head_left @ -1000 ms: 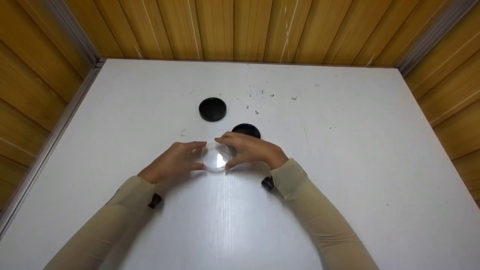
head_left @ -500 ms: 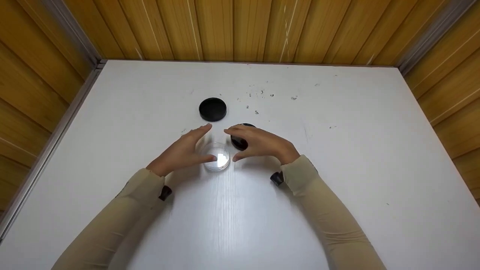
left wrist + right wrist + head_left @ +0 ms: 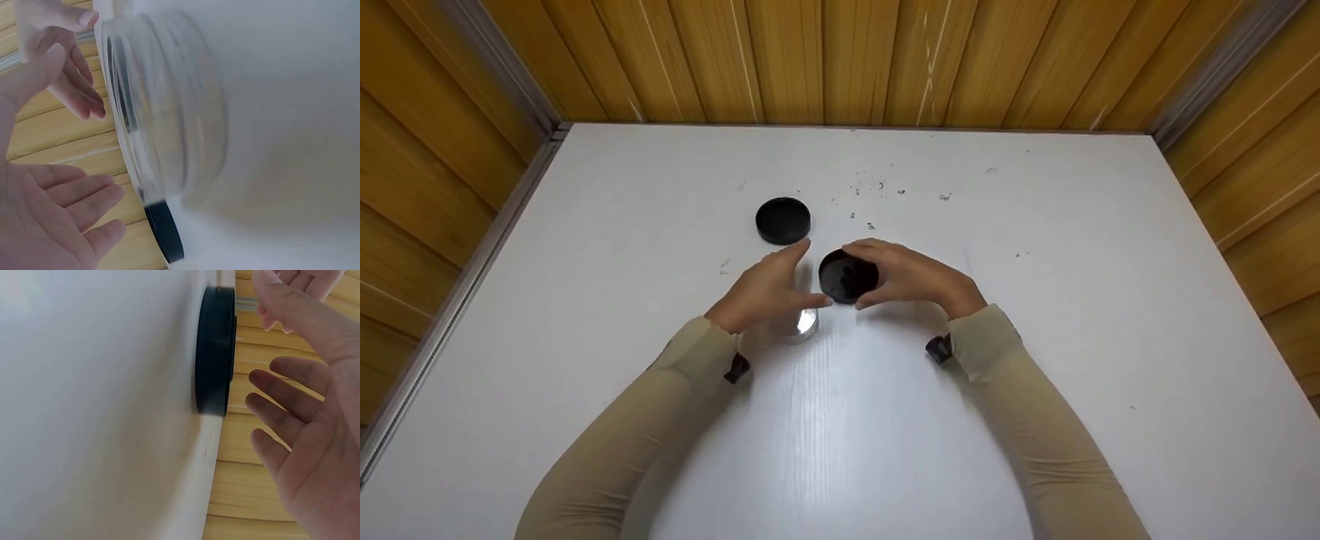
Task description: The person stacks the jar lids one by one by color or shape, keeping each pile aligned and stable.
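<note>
In the head view a shallow round black lid (image 3: pixel 840 281) lies on the white table, its hollow side up. My right hand (image 3: pixel 919 279) reaches over its right side, thumb and fingers spread apart. In the right wrist view that black lid (image 3: pixel 215 351) stands apart from the fingers. To its left my left hand (image 3: pixel 765 294) is held with thumb and fingers spread, the thumb tip near the lid's left edge. Partly hidden under the left hand is a clear round dish (image 3: pixel 805 327). The left wrist view shows the clear dish (image 3: pixel 169 107) with stacked rims, beside the left palm.
A second black lid (image 3: pixel 783 220) lies farther back, beyond the left hand's fingertips. Dark scuff marks dot the white table (image 3: pixel 1035 337) toward the back. Wood-patterned panels (image 3: pixel 855 60) rise along the back and both sides.
Both hands have left the clear dish, which stays on the table. They have moved right and away from the body, with the right hand now over the nearer black lid.
</note>
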{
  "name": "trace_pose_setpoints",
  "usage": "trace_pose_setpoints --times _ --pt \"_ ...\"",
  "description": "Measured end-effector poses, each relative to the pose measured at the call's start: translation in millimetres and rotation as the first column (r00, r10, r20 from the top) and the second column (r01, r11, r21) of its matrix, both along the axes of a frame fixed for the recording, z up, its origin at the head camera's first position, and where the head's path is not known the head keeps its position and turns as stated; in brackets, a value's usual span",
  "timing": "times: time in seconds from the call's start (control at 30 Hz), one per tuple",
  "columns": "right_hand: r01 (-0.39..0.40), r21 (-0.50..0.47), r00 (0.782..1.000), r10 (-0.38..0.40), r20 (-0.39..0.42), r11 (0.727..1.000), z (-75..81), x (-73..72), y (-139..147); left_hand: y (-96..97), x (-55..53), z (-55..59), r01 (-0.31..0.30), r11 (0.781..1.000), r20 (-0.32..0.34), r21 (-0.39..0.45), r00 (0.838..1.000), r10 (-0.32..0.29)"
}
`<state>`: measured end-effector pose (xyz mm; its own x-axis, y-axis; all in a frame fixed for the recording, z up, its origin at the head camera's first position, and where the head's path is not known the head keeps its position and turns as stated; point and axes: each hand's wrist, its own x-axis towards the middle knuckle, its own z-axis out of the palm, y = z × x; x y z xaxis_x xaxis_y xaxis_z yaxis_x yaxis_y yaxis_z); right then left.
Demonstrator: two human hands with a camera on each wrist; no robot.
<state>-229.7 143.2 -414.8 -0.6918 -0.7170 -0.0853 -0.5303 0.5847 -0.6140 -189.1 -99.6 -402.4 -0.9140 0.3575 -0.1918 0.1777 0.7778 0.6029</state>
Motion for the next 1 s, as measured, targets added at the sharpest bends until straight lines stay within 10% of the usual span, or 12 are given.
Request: trace_pose_setpoints --times 0.4,1.0 --pt "0.029 0.045 0.999 -0.03 0.037 0.999 -5.1 -9.1 11 22.9 -7.8 -11.5 0.003 0.994 0.013 -0.11 1.0 -0.001" --pt "0.028 0.032 0.999 -0.029 0.042 0.999 -6.8 -10.9 15 26.3 -11.7 -20.9 0.011 1.0 -0.066 0.006 0.998 -0.011"
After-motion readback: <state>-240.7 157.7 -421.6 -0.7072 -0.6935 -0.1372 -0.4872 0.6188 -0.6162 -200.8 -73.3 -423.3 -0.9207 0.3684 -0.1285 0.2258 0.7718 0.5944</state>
